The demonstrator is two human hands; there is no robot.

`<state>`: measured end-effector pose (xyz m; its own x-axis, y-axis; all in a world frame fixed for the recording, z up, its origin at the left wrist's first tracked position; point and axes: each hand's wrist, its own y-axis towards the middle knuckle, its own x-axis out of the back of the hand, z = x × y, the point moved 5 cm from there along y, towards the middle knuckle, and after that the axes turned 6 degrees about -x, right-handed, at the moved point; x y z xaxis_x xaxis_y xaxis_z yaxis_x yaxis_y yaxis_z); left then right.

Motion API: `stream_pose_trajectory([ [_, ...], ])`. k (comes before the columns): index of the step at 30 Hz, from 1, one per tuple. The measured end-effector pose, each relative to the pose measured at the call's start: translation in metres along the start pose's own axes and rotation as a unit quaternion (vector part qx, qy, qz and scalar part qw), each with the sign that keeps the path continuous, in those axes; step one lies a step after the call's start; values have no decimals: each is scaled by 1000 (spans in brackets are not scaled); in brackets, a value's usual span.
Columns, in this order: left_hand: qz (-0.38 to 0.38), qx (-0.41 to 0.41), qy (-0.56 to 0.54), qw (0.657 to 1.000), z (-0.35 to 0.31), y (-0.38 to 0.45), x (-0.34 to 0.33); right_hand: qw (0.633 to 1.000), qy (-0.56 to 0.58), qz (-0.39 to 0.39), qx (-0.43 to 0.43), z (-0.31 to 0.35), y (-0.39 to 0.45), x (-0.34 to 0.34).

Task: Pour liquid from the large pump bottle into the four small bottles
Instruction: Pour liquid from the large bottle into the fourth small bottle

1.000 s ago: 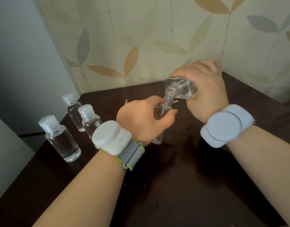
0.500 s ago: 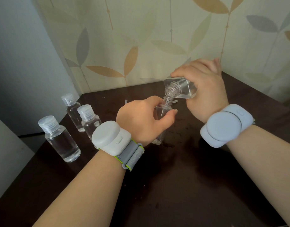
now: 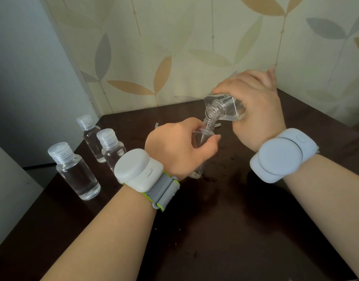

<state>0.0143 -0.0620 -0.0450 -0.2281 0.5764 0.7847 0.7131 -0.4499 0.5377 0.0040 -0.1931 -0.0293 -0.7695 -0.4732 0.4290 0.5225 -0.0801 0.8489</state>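
Clear plastic is being gripped in both hands in the head view: the uncapped small bottle [image 3: 203, 136] is being held upright on the dark table [image 3: 245, 209] by the left hand [image 3: 178, 145], fingers curled round it. The large bottle [image 3: 225, 108] (pump off) is being tilted by the right hand [image 3: 255, 106], fingers wrapped, its neck touching the small mouth. Three capped bottles [image 3: 75, 171] are standing left.

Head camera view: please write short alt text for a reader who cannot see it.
The right hand tilts a large clear bottle onto the open small bottle held by the left hand. Three capped small bottles stand left on the dark table.
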Motion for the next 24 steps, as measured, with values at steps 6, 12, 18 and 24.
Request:
stream_pose_trajectory([
  [6, -4, 0, -5, 1000, -1, 0, 0, 1000, 1, -7, 7, 1, 0, 1],
  [12, -6, -2, -3, 1000, 0, 0, 1, 1000, -5, 0, -1, 0, 0, -1],
  [18, -10, -8, -1, 1000, 0, 1, 1, 1000, -4, -4, 4, 0, 0, 0],
  [24, -11, -6, 9, 1000, 1, 1, 1, 1000, -4, -1, 0, -1, 2, 1],
])
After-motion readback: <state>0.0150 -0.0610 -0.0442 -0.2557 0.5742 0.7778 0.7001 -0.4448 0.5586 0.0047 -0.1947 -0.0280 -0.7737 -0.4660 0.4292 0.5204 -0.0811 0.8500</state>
